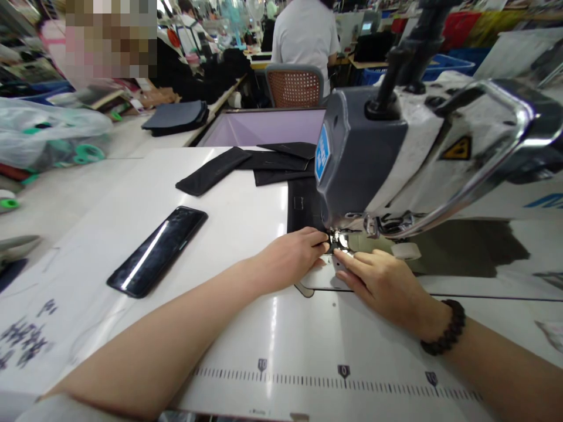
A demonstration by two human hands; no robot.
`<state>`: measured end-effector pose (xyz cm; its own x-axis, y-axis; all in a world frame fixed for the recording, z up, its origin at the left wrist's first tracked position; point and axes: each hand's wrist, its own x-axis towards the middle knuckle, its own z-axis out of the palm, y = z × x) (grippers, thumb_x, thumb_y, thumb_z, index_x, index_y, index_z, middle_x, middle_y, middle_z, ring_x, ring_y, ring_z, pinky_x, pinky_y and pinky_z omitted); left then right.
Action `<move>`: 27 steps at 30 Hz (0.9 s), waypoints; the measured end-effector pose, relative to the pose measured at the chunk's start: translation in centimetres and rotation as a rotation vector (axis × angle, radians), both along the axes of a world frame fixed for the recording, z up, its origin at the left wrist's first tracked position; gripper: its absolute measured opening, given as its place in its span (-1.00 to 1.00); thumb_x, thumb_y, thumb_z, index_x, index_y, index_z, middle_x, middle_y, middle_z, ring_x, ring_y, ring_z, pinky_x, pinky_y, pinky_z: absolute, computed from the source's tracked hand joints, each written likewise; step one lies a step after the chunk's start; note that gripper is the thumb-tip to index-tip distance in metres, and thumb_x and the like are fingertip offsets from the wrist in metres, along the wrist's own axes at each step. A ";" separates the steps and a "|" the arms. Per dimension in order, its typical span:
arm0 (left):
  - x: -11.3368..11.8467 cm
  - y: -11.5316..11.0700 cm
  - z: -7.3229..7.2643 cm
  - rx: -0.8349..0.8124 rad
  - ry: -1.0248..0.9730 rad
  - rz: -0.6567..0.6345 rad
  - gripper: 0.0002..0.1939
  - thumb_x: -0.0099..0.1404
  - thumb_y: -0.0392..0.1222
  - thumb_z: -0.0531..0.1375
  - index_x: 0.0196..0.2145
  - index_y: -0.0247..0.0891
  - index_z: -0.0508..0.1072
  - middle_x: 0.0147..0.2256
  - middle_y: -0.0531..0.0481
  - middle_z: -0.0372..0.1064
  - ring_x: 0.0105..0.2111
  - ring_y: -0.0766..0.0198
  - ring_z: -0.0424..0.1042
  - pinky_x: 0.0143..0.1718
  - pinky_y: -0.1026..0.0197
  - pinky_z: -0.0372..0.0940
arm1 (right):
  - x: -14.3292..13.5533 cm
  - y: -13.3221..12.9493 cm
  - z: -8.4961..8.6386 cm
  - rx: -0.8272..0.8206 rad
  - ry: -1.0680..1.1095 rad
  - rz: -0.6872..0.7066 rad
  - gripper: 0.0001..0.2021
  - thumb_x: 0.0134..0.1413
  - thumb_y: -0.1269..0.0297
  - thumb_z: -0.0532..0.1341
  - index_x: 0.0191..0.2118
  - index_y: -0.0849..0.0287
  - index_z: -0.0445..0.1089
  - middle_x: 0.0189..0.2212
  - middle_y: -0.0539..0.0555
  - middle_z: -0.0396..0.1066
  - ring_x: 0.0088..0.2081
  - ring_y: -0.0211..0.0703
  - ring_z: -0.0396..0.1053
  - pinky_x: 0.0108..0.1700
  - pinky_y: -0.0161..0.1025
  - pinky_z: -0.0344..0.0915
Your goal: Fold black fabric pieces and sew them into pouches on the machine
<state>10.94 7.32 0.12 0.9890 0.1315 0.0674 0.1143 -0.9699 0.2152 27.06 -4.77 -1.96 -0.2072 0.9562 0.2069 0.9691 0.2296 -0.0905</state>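
Note:
A black fabric piece (pixel 303 202) lies under the head of a sewing machine (pixel 360 152), its near end at the metal presser foot (pixel 339 239). My left hand (pixel 292 258) is closed at that near end, fingers together and bent over the fabric, just left of the foot. From the other side my right hand (pixel 387 284) reaches in, index finger stretched to the fabric's edge by the foot and thumb apart below it. The fabric under the fingertips is mostly hidden. A dark beaded bracelet (pixel 446 328) circles my right wrist.
Several black fabric pieces (pixel 213 170) lie behind on the white table (pixel 237 211). A black phone (pixel 158 252) rests at left. Beyond are a folded dark stack (pixel 176 117), a plastic bag with green spools (pixel 53 135), and a seated person (pixel 303 35).

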 end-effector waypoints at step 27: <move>0.3 -0.2 -0.2 0.140 0.037 0.073 -0.71 0.29 -0.16 0.00 -0.16 -0.42 0.35 -0.20 -0.15 0.25 -0.14 0.12 0.21 -0.12 0.12 0.23 | 0.1 0.0 -0.1 0.009 -0.005 0.002 -0.66 0.15 0.18 -0.01 -0.06 0.24 0.30 -0.49 0.04 0.39 -0.51 -0.21 0.25 -0.47 -0.27 0.06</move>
